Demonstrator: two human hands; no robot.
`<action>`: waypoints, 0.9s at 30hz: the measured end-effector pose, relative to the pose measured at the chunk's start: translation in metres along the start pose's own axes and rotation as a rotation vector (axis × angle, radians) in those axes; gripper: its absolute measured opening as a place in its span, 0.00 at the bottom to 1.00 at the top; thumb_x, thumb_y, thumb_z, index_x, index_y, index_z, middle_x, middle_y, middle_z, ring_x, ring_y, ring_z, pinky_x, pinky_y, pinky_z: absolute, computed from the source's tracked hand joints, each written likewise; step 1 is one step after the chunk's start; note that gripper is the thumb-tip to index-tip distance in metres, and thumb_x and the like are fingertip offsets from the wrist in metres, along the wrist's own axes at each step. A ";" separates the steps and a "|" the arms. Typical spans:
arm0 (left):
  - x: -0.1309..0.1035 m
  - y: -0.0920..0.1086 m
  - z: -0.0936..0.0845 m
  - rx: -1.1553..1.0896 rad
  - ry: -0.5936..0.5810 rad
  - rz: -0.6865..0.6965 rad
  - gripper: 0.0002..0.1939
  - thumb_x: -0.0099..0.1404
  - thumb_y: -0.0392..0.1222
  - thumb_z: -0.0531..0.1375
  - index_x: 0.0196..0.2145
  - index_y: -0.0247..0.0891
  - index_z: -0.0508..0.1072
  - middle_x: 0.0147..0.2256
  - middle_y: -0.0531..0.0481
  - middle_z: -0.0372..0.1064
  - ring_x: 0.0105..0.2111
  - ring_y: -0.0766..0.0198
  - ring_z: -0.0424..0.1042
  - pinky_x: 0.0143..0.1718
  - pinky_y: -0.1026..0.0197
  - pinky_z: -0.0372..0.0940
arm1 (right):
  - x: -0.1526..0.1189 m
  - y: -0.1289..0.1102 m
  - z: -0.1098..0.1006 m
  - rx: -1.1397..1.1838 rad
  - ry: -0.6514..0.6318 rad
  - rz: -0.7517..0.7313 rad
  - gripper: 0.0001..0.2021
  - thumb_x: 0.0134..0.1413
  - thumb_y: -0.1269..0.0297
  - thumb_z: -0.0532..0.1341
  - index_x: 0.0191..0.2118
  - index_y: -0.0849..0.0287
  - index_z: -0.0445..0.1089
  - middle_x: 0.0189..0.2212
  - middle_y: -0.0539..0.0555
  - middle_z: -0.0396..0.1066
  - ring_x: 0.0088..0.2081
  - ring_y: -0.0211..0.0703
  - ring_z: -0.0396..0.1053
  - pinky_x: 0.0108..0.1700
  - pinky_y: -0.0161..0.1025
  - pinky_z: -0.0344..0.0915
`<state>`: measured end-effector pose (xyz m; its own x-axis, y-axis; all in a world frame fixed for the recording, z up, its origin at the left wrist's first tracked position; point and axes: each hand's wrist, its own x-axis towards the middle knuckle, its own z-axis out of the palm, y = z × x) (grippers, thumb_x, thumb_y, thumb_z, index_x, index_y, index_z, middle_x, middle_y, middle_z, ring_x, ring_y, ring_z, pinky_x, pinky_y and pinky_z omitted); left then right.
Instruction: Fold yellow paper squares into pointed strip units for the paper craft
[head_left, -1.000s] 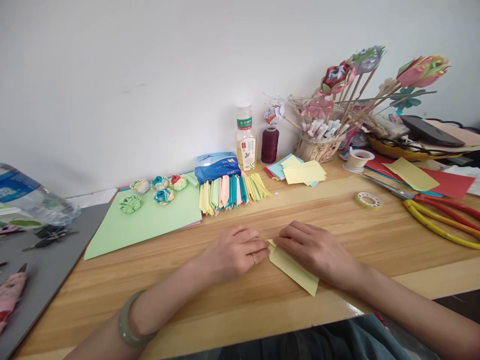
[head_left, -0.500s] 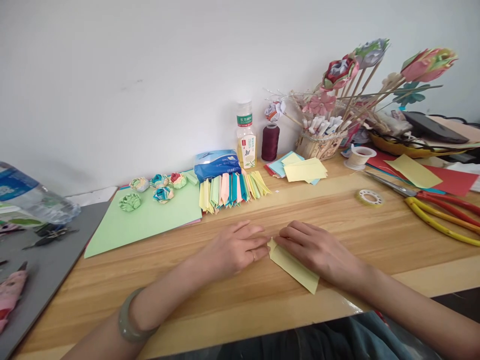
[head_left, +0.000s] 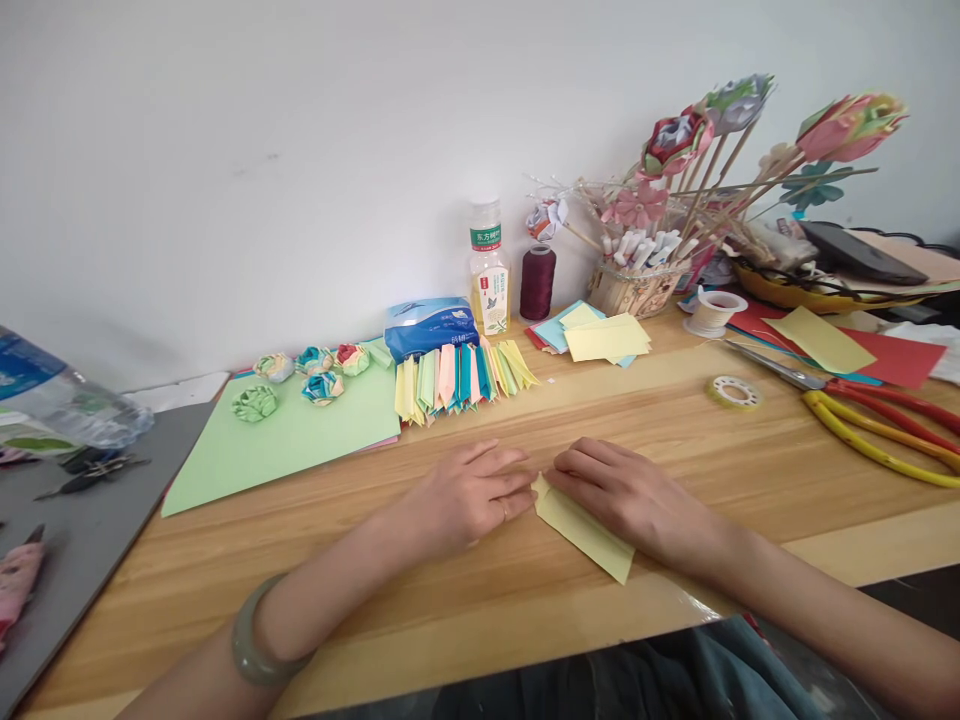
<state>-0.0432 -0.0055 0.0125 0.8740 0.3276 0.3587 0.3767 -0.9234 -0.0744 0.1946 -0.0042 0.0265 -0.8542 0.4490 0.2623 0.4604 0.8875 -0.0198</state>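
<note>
On the wooden table in front of me lies a sheet of yellow paper (head_left: 589, 535), its far-left end folded to a small point. My right hand (head_left: 622, 495) rests over the paper's far edge, with bent fingers pressed onto it. My left hand (head_left: 480, 495) has its fingers stretched out and slightly apart, their tips at the pointed end; its thumb is hidden. Past my hands stands a row of folded paper strips (head_left: 457, 380) in yellow, green, pink and blue, against a blue tissue pack (head_left: 431, 325).
Several paper flowers (head_left: 322, 387) sit on green sheets (head_left: 292, 450) at the left. Behind are a drink bottle (head_left: 490, 280), maroon thread (head_left: 537, 285), yellow slips (head_left: 607, 340) and a flower-filled basket (head_left: 637, 285). Scissors (head_left: 832, 385), a tape roll (head_left: 735, 391) and a ribbon spool (head_left: 712, 315) lie at the right.
The view has shifted very slightly, so everything sits a little further left. Both hands and the yellow paper keep nearly the same pose.
</note>
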 end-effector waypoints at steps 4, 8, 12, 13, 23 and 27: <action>-0.001 -0.001 0.000 -0.011 -0.020 -0.019 0.17 0.67 0.28 0.47 0.46 0.37 0.71 0.49 0.50 0.70 0.54 0.53 0.62 0.54 0.46 0.57 | -0.002 0.003 -0.002 0.039 0.002 0.007 0.14 0.64 0.71 0.46 0.40 0.66 0.68 0.35 0.60 0.68 0.37 0.48 0.61 0.38 0.44 0.64; -0.002 -0.001 0.001 -0.006 -0.042 -0.029 0.18 0.66 0.27 0.46 0.47 0.37 0.71 0.50 0.51 0.69 0.55 0.52 0.60 0.56 0.46 0.55 | -0.009 0.008 -0.001 0.079 0.013 0.010 0.15 0.65 0.70 0.44 0.42 0.65 0.68 0.36 0.60 0.69 0.38 0.48 0.62 0.39 0.45 0.64; -0.003 -0.001 0.002 -0.021 -0.045 -0.031 0.19 0.65 0.26 0.47 0.46 0.38 0.71 0.50 0.51 0.69 0.57 0.53 0.58 0.57 0.46 0.53 | -0.024 0.015 0.002 0.086 0.057 0.025 0.14 0.64 0.72 0.45 0.46 0.63 0.67 0.37 0.59 0.69 0.37 0.47 0.63 0.38 0.45 0.63; -0.004 -0.002 0.002 -0.035 -0.053 -0.032 0.19 0.64 0.26 0.47 0.47 0.38 0.70 0.51 0.51 0.68 0.58 0.54 0.57 0.57 0.46 0.52 | -0.029 0.017 0.002 0.103 0.070 0.038 0.14 0.63 0.73 0.46 0.45 0.62 0.67 0.37 0.59 0.69 0.37 0.46 0.64 0.38 0.44 0.63; -0.008 -0.006 0.003 -0.089 -0.071 -0.072 0.26 0.58 0.22 0.48 0.53 0.37 0.65 0.55 0.52 0.63 0.59 0.57 0.55 0.58 0.48 0.51 | -0.047 0.006 -0.010 0.361 0.053 0.129 0.11 0.59 0.74 0.51 0.39 0.56 0.69 0.38 0.56 0.67 0.38 0.40 0.67 0.36 0.36 0.64; 0.000 0.006 -0.001 -0.035 0.249 -0.128 0.17 0.65 0.27 0.48 0.49 0.34 0.68 0.47 0.47 0.71 0.50 0.58 0.65 0.51 0.53 0.61 | -0.035 -0.008 -0.001 0.099 0.187 0.137 0.10 0.60 0.73 0.51 0.37 0.58 0.69 0.34 0.56 0.70 0.35 0.42 0.66 0.34 0.39 0.62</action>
<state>-0.0414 -0.0113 0.0133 0.7162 0.3870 0.5807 0.4648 -0.8852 0.0166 0.2210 -0.0275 0.0185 -0.7217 0.5470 0.4241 0.5353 0.8296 -0.1591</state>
